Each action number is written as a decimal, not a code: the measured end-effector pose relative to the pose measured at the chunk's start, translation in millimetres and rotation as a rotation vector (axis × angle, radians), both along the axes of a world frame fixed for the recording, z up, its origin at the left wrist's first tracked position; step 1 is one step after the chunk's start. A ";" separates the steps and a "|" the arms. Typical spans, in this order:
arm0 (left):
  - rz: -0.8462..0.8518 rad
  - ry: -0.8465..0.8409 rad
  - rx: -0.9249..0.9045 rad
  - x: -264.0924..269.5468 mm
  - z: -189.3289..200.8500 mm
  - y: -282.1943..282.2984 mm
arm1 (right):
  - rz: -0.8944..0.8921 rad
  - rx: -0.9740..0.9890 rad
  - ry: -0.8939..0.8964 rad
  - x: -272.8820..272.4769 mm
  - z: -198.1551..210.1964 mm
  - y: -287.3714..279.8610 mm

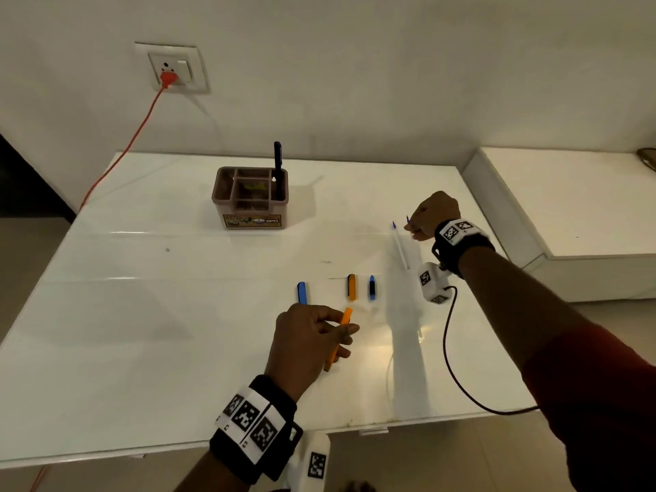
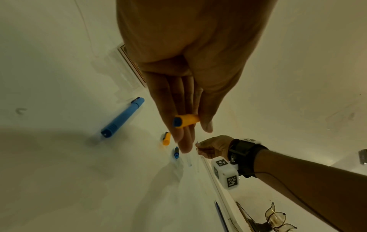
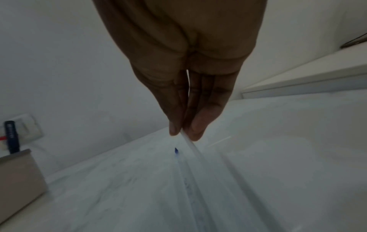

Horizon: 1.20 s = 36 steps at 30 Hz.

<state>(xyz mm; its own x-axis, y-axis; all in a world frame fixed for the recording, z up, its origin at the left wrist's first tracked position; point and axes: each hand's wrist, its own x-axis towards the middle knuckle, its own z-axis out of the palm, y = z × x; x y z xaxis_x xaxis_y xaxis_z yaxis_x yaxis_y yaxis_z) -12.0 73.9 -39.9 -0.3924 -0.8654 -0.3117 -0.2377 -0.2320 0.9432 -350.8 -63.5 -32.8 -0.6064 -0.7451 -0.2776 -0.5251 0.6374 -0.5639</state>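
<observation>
Head view: over the white table (image 1: 142,314), the left hand (image 1: 305,339) grips an orange pen barrel (image 1: 339,335) between thumb and fingers, while the right hand (image 1: 435,213), farther back right, pinches a thin refill tube (image 3: 191,146).

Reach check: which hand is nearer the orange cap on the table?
Left. The left hand, pinching an orange pen, is just this side of the orange cap; the right hand, pinching a clear pen, is farther, back and right.
</observation>
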 end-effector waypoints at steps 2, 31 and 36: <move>0.007 0.000 -0.001 1.0 -0.5 -0.8 | -0.053 0.010 -0.034 -5.4 -12.0 -8.9; 0.026 0.042 0.022 -5.0 -8.6 -0.1 | -0.159 -0.179 -0.091 -11.8 -18.3 22.8; 0.017 0.064 0.002 -14.0 -5.6 3.9 | -0.208 -0.208 -0.036 -29.7 4.2 94.8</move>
